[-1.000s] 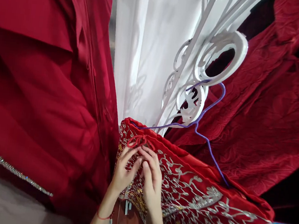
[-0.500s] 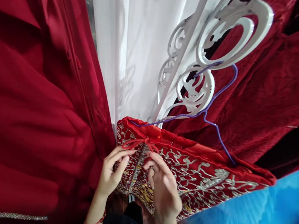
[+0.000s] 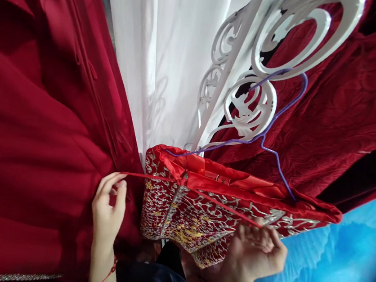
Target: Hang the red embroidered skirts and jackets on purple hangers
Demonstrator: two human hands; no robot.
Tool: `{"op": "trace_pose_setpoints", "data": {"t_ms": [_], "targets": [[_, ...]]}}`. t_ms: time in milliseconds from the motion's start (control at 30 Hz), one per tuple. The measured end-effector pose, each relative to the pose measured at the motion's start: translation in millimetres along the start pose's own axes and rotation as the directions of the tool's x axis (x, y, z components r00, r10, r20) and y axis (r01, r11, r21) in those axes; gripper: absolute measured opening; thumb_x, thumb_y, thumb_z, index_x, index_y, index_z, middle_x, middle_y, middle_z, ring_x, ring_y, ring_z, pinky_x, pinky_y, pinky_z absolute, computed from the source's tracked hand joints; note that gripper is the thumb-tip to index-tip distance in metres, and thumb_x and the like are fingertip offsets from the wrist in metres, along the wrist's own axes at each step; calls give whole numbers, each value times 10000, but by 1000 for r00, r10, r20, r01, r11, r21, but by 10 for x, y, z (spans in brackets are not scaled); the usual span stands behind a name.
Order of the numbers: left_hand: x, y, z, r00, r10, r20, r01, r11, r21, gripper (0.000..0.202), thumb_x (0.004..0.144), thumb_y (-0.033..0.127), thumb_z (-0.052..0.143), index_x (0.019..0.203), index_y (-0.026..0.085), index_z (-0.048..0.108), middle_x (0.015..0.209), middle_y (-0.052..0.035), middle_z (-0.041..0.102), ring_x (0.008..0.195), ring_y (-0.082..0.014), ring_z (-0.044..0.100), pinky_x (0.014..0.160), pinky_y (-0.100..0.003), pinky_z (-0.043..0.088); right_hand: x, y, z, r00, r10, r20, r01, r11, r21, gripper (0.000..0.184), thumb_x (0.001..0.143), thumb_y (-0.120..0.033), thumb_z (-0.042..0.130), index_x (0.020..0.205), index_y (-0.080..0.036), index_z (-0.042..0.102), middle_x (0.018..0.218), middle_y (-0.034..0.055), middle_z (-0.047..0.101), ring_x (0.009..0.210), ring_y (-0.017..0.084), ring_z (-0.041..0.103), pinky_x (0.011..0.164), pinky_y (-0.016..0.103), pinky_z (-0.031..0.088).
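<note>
A red garment with silver and gold embroidery hangs on a purple wire hanger. Two thin red ties run out from its waistband, pulled taut to either side. My left hand pinches the end of the left tie, out beside the garment's left edge. My right hand is closed on the end of the right tie, below the garment's right half.
The hanger hooks on a white scrolled rack. A dark red dress hangs at the left, a white garment behind, textured red cloth at the right. A blue sheet fills the lower right.
Both hands were together at the bow on the waistband. They have since pulled apart, left hand leftward and right hand rightward, and the bow has come undone into two straight ties.
</note>
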State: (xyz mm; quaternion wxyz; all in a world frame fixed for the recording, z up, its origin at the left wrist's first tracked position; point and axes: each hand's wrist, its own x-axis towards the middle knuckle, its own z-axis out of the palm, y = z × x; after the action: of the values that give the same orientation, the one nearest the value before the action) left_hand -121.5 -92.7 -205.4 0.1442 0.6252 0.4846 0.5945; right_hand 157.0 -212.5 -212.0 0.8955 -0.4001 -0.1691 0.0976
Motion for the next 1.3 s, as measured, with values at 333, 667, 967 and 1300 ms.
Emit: {"op": "trace_pose_setpoints", "data": {"t_ms": [333,667,967,1300], "targets": [[25,-189,-114,966,-221,-136,223,975,5,422,905,490,587,1115,140,693,1216,-127,672,915,-204,663,808,-314,544,396,-251,-302,785,-487,-382,449,873,-189,344,654,-423,668,445,-312,418,429,-47,244,370,129,241,328,290,159],[-68,65,-150,852,-262,453,409,874,-264,316,941,462,557,860,177,666,413,70,436,370,-79,392,417,-190,339,-365,31,550,696,287,658,144,843,-519,162,831,-339,709,888,-190,687,574,-28,621,479,101,503,457,236,359],[-50,143,144,815,-45,577,352,830,-433,228,961,382,573,1022,180,657,743,-3,664,459,-49,476,443,-181,351,-597,36,1071,685,375,625,-438,897,-58,424,885,-409,634,1255,-208,583,431,-121,465,330,52,216,367,195,162],[-228,320,438,684,33,728,469,746,-474,226,969,372,569,1017,166,648,601,48,541,454,-51,461,454,-167,375,-724,-3,1170,558,376,740,-783,535,319,532,871,-362,617,1382,-249,524,459,-149,414,284,37,119,311,185,114]]}}
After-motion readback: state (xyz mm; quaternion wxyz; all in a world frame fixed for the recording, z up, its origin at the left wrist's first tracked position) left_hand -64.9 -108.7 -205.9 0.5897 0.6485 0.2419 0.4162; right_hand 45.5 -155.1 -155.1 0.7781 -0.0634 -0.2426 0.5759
